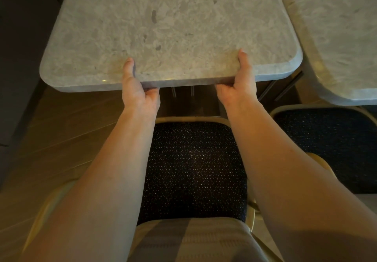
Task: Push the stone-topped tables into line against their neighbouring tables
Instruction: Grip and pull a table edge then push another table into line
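Both hands hold the near edge of the stone tabletop [163, 23], which fills the upper middle of the view. The left hand [138, 90] has its grip closed on this edge: the thumb lies flat on top of the stone, and the fingers curl under the edge, where they are mostly hidden. The right hand [238, 88] holds the same edge in the same way, thumb on top and fingers under, a little nearer to the rounded right corner of the tabletop. The two hands are apart from each other, with a free piece of edge between them.

To the right of this tabletop is the neighbouring tabletop [342, 37], of the same grey stone. A narrow dark gap runs between the two, so their sides do not touch, and the gap looks wider toward the near end.

Just below the held edge stands a chair with a dark speckled seat [193, 163] and a golden frame, between the two forearms. A second chair [326, 135] of the same kind stands under the near edge of the neighbouring tabletop. Left of the held tabletop there is a wooden floor [61, 129]
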Demonstrator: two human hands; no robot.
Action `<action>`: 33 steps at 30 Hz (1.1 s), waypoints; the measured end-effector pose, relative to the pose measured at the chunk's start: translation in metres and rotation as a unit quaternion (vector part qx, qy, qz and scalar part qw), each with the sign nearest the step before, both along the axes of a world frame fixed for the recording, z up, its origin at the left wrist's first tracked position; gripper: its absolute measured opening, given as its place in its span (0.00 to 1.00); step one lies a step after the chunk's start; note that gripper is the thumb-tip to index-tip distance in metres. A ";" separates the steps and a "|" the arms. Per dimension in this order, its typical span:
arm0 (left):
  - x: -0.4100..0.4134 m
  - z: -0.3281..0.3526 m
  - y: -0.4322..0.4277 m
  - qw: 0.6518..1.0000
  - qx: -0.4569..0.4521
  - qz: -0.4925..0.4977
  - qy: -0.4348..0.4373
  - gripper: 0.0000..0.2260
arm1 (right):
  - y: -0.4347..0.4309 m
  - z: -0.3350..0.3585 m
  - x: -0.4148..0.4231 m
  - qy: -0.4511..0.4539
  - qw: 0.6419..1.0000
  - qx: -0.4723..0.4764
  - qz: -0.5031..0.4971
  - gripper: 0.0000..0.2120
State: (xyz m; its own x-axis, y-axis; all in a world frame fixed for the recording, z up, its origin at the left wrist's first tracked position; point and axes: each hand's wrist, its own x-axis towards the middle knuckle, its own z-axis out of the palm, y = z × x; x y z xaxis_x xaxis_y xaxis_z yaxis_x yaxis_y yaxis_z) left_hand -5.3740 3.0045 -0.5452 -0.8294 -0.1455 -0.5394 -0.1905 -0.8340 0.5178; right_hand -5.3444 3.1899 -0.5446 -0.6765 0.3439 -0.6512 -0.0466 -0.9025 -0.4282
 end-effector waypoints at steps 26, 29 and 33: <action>0.051 -0.003 -0.007 1.000 -0.002 0.017 -0.001 0.11 | -0.007 0.001 0.055 0.011 1.000 -0.002 0.013 0.15; 0.057 -0.002 -0.008 1.000 0.002 0.017 0.003 0.10 | -0.009 0.001 0.061 0.014 1.000 -0.004 0.013 0.14; 0.065 -0.001 -0.008 1.000 0.000 0.019 0.005 0.11 | -0.010 0.002 0.069 0.018 1.000 -0.009 0.012 0.15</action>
State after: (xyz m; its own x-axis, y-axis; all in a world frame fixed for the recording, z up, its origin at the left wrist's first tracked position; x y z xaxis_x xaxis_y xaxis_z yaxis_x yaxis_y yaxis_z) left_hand -5.3091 2.9968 -0.5466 -0.8285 -0.1777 -0.5311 -0.1527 -0.8407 0.5195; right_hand -5.2756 3.1797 -0.5426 -0.7076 0.3148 -0.6326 -0.0391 -0.9113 -0.4098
